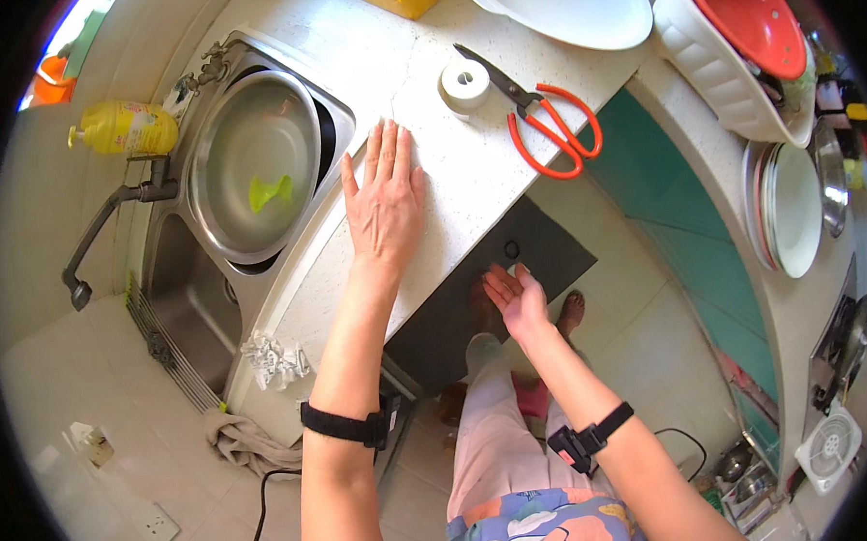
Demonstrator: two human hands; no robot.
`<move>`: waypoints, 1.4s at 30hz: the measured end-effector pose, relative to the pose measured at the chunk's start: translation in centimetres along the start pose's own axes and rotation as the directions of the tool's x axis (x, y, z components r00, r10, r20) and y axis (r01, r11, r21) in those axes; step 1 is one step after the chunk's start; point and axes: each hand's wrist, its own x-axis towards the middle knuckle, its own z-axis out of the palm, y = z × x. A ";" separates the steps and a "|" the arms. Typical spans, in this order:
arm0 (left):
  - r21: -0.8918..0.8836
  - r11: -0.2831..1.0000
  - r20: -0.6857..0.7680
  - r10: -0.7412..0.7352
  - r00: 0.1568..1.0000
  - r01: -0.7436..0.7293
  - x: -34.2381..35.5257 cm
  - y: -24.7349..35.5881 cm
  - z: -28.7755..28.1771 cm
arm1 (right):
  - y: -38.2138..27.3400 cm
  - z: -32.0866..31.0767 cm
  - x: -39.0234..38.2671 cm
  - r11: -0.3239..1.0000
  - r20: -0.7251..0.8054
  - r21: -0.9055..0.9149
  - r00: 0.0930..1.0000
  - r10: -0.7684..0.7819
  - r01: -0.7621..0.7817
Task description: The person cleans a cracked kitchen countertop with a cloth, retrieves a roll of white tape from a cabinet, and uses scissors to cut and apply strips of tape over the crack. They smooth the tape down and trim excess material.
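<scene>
My left hand (385, 200) lies flat, palm down, on the white countertop (449, 188) next to the sink's edge, its fingers stretched out and nothing under them that I can see. In the air beyond the counter's front edge is my right hand (518, 304), palm partly turned up, fingers extended and holding nothing visible. Ahead of the hands, red-handled scissors (546, 130) rest on the counter with their handles over its edge. Touching distance from their blades stands a white roll of tape (465, 82). A steel basin (220, 144) with a bright green piece (269, 193) in it sits in the sink.
A dark faucet (112, 212) and yellow pump bottle (127, 127) stand left of the sink (191, 291). Crumpled paper (275, 361) lies on the near counter. A white dish (567, 8), a red colander (746, 15) and stacked plates (796, 211) are to the right.
</scene>
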 end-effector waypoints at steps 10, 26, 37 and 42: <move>-0.006 0.998 -0.049 -0.064 0.997 0.063 -0.4 0.7 0.5 | -10.2 -3.7 -9.6 0.865 0.337 -0.377 0.919 -0.207 0.333; -0.074 0.951 -0.004 -0.301 0.954 0.300 -0.2 3.1 0.9 | -15.6 -4.4 -18.6 0.505 0.719 -0.517 0.671 -0.182 0.691; -0.066 0.994 0.031 -0.084 0.996 0.085 -1.8 3.1 -1.7 | -16.8 9.6 -12.4 -0.503 0.961 -0.222 0.101 -0.256 0.835; -0.181 0.979 -0.009 -0.098 0.995 0.094 -2.4 2.8 -1.0 | -16.9 19.0 -7.0 -0.770 0.994 0.102 -0.088 0.060 0.630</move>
